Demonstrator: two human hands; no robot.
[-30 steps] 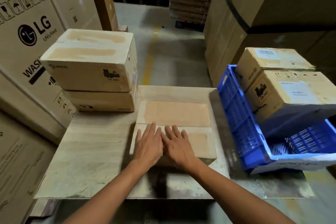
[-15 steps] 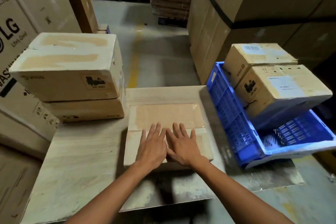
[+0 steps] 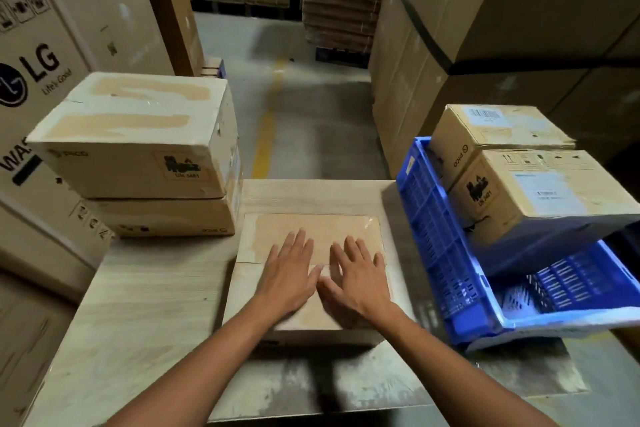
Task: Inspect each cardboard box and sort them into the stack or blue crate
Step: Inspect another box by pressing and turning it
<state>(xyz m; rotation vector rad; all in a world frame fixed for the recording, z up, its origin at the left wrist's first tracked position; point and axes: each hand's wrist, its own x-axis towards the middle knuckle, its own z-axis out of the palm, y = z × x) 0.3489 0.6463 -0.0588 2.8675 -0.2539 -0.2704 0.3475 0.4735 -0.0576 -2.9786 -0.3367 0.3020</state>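
Note:
A flat cardboard box (image 3: 322,229) with a wide tape strip lies in the middle of the wooden table (image 3: 145,315). My left hand (image 3: 289,276) and my right hand (image 3: 356,279) rest flat on its top, side by side, fingers straight and spread. To the left stands a stack of two cardboard boxes (image 3: 138,149). On the right, a blue crate (image 3: 436,246) holds two cardboard boxes (image 3: 540,191), tilted against each other.
Big LG appliance cartons (image 3: 38,55) stand to the left, tall strapped cartons (image 3: 502,28) behind the crate. A concrete aisle with a yellow line (image 3: 266,135) runs away beyond the table. The crate overhangs the table's right side.
Both hands slid forward on the box top and their fingers spread a little apart. The box itself stays put; my view shifted.

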